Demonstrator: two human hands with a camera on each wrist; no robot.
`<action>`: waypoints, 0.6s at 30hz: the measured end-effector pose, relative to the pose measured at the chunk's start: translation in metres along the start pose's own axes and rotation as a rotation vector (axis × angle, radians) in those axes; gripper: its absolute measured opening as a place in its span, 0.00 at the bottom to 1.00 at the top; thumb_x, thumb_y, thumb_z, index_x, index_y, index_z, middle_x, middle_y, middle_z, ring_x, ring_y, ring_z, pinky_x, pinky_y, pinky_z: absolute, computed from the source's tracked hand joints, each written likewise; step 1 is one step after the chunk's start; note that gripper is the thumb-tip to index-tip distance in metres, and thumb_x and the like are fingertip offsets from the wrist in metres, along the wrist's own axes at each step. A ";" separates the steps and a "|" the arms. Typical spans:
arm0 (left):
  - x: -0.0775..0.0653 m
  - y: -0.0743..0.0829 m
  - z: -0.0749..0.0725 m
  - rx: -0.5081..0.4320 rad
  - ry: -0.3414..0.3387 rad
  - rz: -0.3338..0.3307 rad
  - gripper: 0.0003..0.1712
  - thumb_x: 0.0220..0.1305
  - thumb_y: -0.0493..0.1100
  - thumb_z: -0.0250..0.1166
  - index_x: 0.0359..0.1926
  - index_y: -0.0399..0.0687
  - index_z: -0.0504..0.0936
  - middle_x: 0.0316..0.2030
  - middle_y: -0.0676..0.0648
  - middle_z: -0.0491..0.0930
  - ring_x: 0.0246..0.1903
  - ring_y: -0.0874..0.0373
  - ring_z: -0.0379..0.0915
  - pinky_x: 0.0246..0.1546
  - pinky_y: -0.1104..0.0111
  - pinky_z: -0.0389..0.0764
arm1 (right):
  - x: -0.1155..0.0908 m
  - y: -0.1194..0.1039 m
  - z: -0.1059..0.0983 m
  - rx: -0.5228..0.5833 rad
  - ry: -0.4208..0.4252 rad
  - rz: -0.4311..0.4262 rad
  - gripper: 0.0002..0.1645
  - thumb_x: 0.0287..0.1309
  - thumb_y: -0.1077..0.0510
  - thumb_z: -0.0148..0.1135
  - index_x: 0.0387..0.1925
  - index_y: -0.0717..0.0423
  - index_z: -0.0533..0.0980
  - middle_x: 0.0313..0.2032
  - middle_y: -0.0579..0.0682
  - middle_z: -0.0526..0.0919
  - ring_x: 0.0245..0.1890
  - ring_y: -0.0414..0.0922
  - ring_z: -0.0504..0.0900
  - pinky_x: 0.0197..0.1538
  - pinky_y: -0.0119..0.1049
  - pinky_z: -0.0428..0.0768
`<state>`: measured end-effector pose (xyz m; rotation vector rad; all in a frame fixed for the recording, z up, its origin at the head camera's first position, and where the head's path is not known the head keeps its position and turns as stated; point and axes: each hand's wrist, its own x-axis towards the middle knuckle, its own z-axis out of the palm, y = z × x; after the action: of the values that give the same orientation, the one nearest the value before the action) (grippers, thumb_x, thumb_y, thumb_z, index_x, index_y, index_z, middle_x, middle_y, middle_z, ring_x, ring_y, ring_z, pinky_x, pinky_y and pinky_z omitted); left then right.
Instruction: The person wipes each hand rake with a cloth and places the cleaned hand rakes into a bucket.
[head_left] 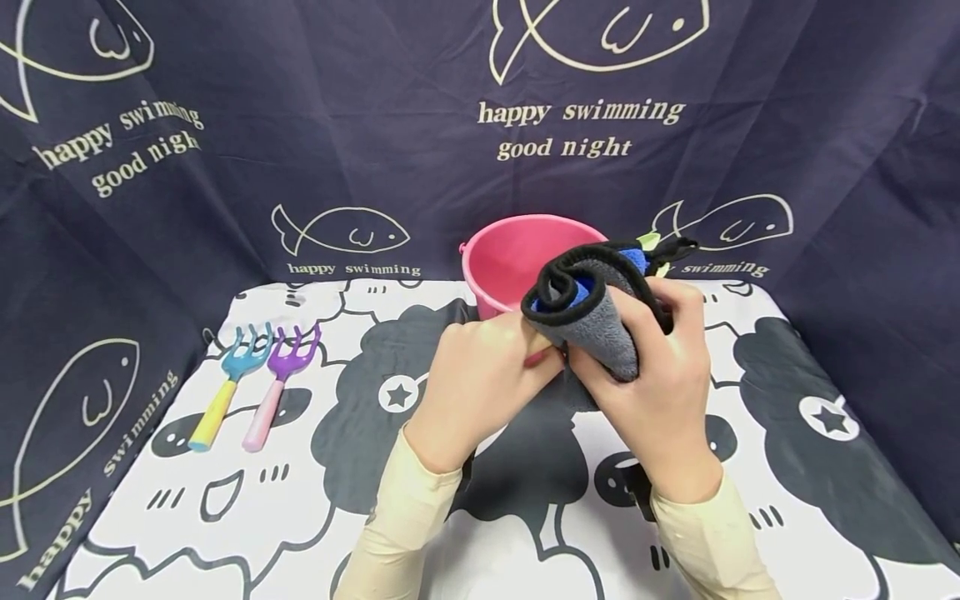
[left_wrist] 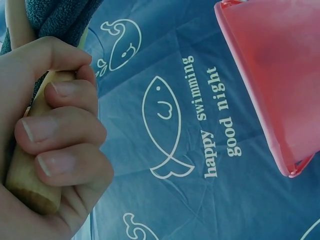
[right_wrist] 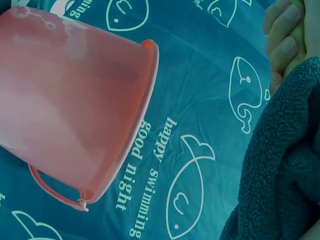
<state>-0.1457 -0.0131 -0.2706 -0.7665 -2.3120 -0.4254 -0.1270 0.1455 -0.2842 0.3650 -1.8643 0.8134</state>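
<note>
My left hand [head_left: 483,379] grips a wooden handle [left_wrist: 37,192], its fingers curled round it in the left wrist view. The tool's other end is mostly hidden by the cloth. A grey and blue towel cloth [head_left: 600,329] with black edging is bunched and rolled over itself in my right hand [head_left: 660,392], whose thumb and fingers hold it right beside the left hand. Pale green tips [head_left: 649,241] show behind the cloth. Both hands are raised in front of a pink bucket [head_left: 536,229], and the cloth overlaps its right rim in the head view.
Two toy hand forks lie side by side on the left of the patterned tablecloth [head_left: 292,508]: a blue fork [head_left: 217,414] with a yellow handle and a purple fork [head_left: 266,414] with a pink handle. Dark printed curtains [head_left: 420,125] stand behind and at both sides.
</note>
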 end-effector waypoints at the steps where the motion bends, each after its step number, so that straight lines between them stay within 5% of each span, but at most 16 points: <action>1: 0.000 0.000 0.000 0.001 0.002 0.001 0.13 0.49 0.46 0.64 0.16 0.55 0.69 0.10 0.56 0.68 0.11 0.61 0.64 0.11 0.64 0.71 | 0.000 0.000 0.000 0.000 0.003 -0.001 0.21 0.40 0.57 0.70 0.41 0.60 0.83 0.43 0.73 0.74 0.41 0.59 0.76 0.42 0.51 0.73; 18: 0.003 0.000 0.001 0.035 0.042 0.032 0.11 0.49 0.48 0.65 0.20 0.55 0.71 0.10 0.57 0.70 0.11 0.60 0.66 0.11 0.64 0.72 | 0.001 0.004 0.002 0.004 0.006 0.014 0.20 0.41 0.58 0.69 0.40 0.61 0.83 0.44 0.74 0.73 0.43 0.60 0.75 0.42 0.53 0.73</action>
<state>-0.1479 -0.0117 -0.2693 -0.7693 -2.2591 -0.3824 -0.1316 0.1472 -0.2855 0.3516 -1.8619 0.8266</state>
